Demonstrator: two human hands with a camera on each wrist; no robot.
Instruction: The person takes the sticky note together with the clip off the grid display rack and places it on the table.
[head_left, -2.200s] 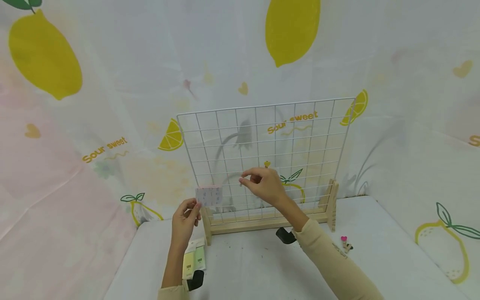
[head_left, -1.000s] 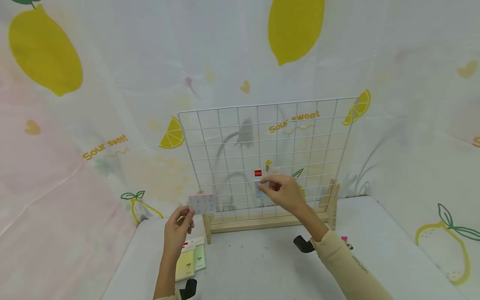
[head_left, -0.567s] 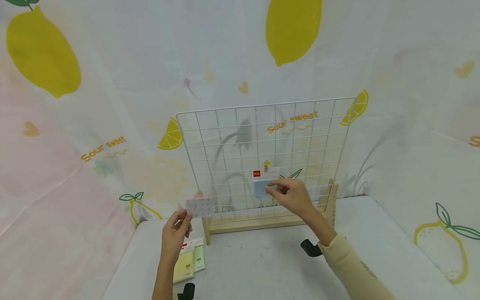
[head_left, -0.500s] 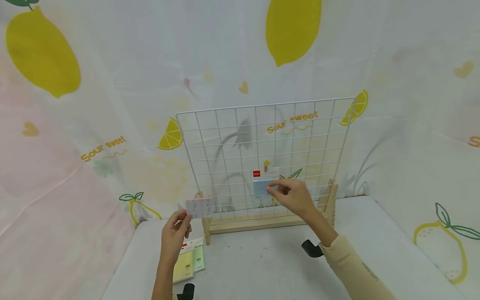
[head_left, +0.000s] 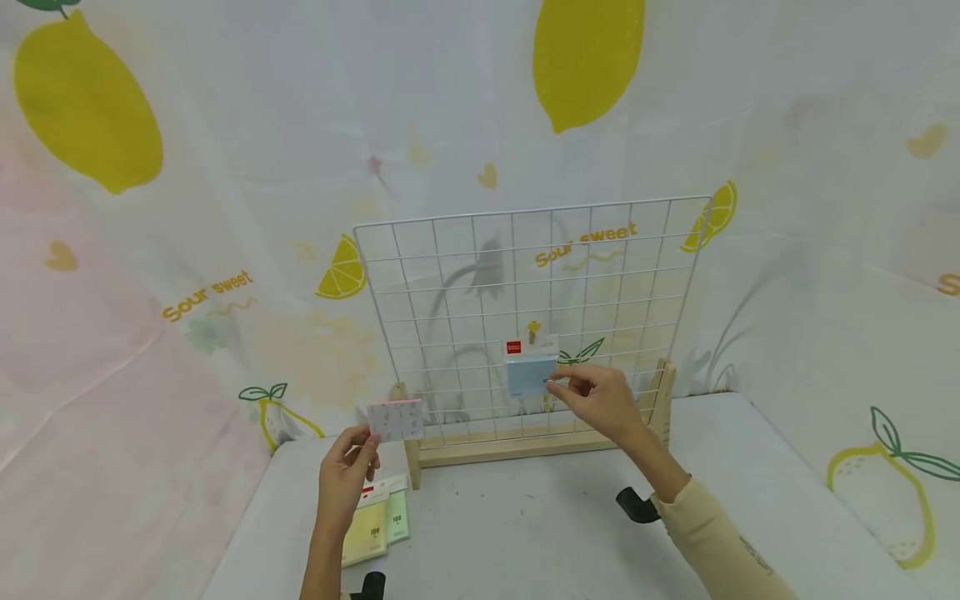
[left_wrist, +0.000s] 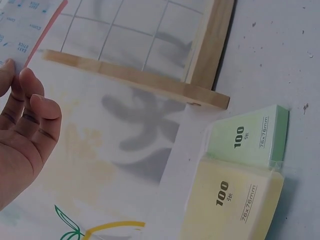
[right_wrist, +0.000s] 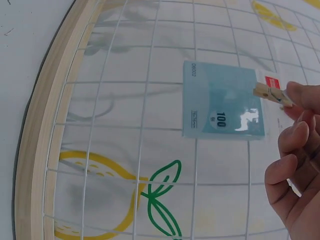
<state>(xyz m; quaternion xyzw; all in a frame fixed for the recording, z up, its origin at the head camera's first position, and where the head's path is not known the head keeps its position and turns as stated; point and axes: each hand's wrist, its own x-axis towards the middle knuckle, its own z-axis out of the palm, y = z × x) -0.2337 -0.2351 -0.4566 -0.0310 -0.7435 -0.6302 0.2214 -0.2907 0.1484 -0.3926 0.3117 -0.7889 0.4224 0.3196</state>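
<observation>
Lemon-print cloth backdrop (head_left: 300, 108), white and pink: behind all fingers, "Sour sweet" lettering.
White-covered bench (head_left: 510, 533): below fingers, dark specks.
White wire grid panel (head_left: 515, 311): upright beyond right fingers, pale wooden stand (head_left: 525, 447) under it.
Right hand (head_left: 600, 406): fingers pinching small pale wooden clothespin (right_wrist: 266, 93); can't tell if it's clamped on anything.
Left hand (head_left: 347, 468): fingers pinching one corner of flat pale packet (head_left: 395, 421), blue print, pink edge; packet held up, not on grid yet.
Square pale-yellow note pad (head_left: 364, 535) and square light-green note pad (head_left: 397, 517): on bench, below left fingers, side by side; likely left to do.
Square light-blue note pad (head_left: 528, 377), clear sleeve: against grid, just left of right fingertips; looks hung, probably done or nearly.
Yellow heart-topped clip (head_left: 533, 328): above right fingertips, at blue pad's header; seems to hold it.
</observation>
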